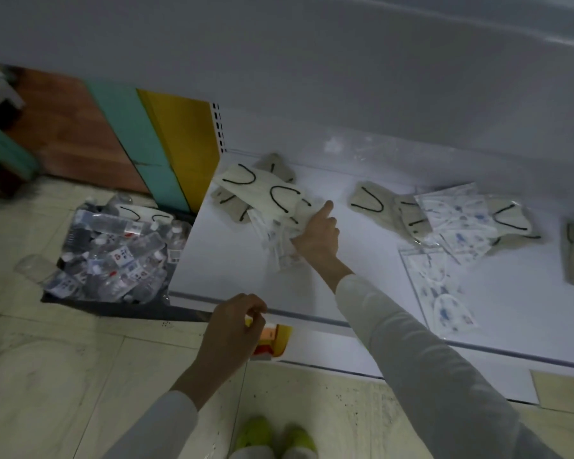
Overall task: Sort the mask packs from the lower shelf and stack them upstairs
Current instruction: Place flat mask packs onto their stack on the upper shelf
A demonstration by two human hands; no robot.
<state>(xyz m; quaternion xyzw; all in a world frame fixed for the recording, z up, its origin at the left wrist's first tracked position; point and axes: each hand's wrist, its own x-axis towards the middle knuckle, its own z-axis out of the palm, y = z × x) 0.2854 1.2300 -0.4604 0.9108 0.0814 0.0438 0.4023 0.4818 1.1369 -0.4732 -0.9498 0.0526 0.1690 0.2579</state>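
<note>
Two hands in view; your right hand [315,233] is the nearer one, already on the mask packs [265,190] piled toward the 9 o'clock end of the lower shelf [226,266]. Pile's long axis runs roughly 10 to 4 o'clock and lies at 10 from your knuckles. Fingers curl round the clear packs at its near edge, index straight toward 12. Your left hand [236,323] hangs at the shelf lip, 6 o'clock, fingers loosely curled; whether it pinches anything, cannot tell.
</note>
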